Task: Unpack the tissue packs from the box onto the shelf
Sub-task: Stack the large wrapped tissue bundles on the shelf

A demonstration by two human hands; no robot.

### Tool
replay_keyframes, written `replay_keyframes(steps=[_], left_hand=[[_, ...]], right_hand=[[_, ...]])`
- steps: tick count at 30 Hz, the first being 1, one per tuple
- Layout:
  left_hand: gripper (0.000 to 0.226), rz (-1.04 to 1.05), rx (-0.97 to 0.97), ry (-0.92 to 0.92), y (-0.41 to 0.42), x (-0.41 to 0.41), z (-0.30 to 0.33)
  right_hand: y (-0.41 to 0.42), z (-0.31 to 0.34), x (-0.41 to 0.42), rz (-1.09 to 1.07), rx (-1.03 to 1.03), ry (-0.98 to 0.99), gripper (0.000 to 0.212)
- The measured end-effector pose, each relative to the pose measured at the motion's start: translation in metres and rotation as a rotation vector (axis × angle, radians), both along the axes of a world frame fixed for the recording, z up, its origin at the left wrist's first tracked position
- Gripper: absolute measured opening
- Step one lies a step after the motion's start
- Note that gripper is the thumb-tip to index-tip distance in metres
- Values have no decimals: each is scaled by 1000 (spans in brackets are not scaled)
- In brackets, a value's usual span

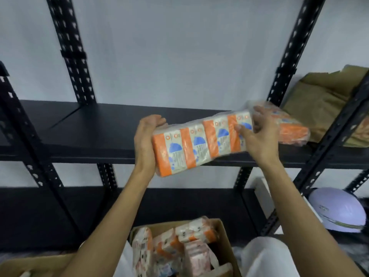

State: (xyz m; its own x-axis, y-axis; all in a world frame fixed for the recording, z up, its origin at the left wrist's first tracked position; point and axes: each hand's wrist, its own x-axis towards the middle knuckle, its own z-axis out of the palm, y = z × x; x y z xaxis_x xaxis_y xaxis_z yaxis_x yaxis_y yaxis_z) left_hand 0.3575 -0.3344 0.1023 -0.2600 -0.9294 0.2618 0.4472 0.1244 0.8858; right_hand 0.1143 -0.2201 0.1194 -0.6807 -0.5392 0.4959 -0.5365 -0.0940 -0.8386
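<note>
I hold an orange and white tissue pack (pixel 199 142) wrapped in clear plastic, tilted over the front edge of the black shelf (pixel 99 132). My left hand (pixel 146 136) grips its left end and my right hand (pixel 257 134) grips its right end. Behind my right hand, another orange tissue pack (pixel 291 130) lies on the shelf. Below, an open cardboard box (pixel 223 242) holds several more tissue packs (pixel 179 244).
Brown paper bags (pixel 323 100) lie on the shelf at the far right. A pale purple rounded object (pixel 337 210) sits lower right. Black perforated uprights (pixel 71 52) frame the rack. A lower black shelf (pixel 60 212) runs below. Another cardboard box (pixel 30 266) is at bottom left.
</note>
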Motion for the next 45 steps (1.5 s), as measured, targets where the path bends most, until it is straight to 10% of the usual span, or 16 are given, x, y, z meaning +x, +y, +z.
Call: replay_keyframes(steps=[8, 13, 22, 34, 45], left_hand=[[30, 197, -158, -763, -20, -35, -15], [50, -32, -243, -1082, -42, -25, 17], [46, -592, 237, -762, -54, -82, 30], [29, -341, 265, -537, -44, -122, 14], [32, -373, 116, -680, -41, -141, 7]], right_hand=[[-87, 5, -54, -81, 508, 168, 54], [-61, -5, -12, -207, 198, -240, 75], [-81, -39, 37, 105, 62, -718, 61], [-87, -1, -3, 177, 320, -309, 25], [-60, -21, -4, 343, 243, -526, 31]])
